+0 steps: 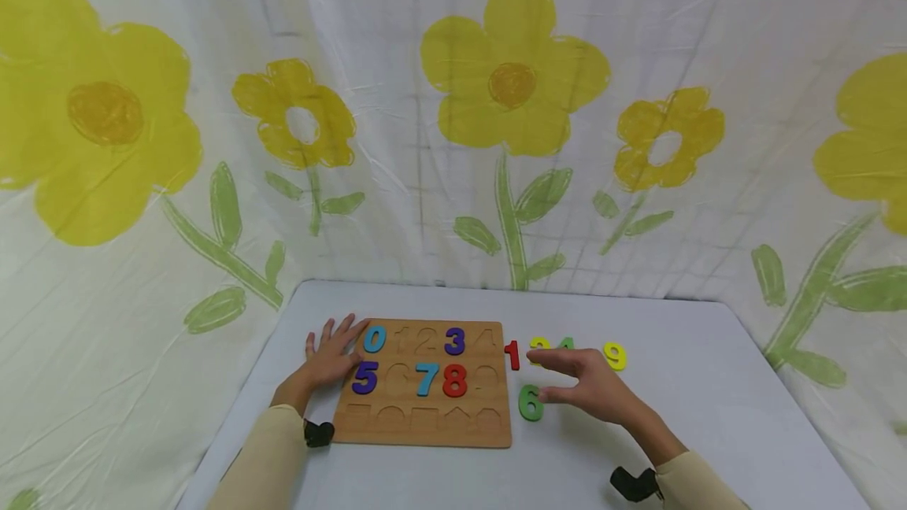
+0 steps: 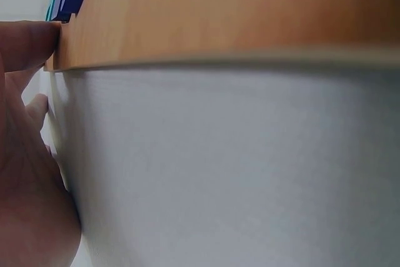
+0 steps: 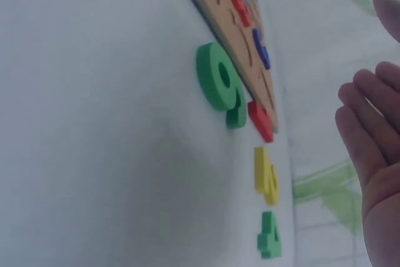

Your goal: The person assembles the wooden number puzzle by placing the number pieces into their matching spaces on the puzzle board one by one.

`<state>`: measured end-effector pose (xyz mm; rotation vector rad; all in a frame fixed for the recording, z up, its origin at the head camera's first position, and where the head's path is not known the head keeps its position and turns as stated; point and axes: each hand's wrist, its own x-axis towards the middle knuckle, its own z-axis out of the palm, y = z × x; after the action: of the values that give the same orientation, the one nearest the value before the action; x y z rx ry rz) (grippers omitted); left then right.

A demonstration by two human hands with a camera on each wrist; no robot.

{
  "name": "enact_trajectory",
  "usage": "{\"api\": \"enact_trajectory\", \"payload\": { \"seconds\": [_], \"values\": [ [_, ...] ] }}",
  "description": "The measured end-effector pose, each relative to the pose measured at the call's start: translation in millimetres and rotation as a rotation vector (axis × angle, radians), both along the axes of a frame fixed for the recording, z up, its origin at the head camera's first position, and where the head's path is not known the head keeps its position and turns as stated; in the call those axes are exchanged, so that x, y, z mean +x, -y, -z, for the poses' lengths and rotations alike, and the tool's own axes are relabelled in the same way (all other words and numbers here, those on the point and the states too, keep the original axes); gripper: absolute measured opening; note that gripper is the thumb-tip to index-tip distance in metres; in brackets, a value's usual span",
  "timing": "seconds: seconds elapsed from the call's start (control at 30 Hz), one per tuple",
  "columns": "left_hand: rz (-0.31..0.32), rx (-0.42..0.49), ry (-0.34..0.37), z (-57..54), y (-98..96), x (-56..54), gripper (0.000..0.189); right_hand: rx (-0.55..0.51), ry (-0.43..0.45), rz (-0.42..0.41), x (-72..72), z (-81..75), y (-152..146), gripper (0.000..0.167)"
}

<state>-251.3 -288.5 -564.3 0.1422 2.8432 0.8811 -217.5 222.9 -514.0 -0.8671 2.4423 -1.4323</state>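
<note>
A wooden number puzzle board lies on the table. My left hand rests at its left edge with fingers spread, the thumb beside the purple 5. In the left wrist view that thumb touches the board's edge. Also on the board are a blue 0, a purple 3, a blue 7 and a red 8. My right hand hovers right of the board, fingers straight and thumb apart, holding nothing. It overlaps the yellow 2 and nears the green 6.
A red 1 lies by the board's right edge. A green 4 stands out past the yellow 2 in the right wrist view. Farther right is a yellow 9. Behind the white table hangs a flowered curtain.
</note>
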Motion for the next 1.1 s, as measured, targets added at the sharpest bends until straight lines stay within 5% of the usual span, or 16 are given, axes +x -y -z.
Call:
{"api": "enact_trajectory", "payload": {
  "seconds": [0.13, 0.43, 0.57, 1.1],
  "values": [
    [0.001, 0.018, -0.036, 10.3, 3.3, -3.0, 0.075, -0.012, 0.028, 0.007, 5.8, 5.5, -11, 0.062],
    [-0.002, -0.002, 0.008, -3.6, -1.6, 2.5, 0.074, -0.061, 0.133, 0.005, 15.9, 18.3, -27, 0.063],
    [-0.001, -0.006, 0.023, -7.1, -1.7, 2.9, 0.074, -0.075, 0.128, -0.014, 15.2, 26.5, -29, 0.062],
    [0.015, 0.048, -0.070, 10.0, 4.4, -0.6, 0.073, 0.050, 0.091, 0.039, 9.6, 43.6, -20, 0.065]
  ]
}}
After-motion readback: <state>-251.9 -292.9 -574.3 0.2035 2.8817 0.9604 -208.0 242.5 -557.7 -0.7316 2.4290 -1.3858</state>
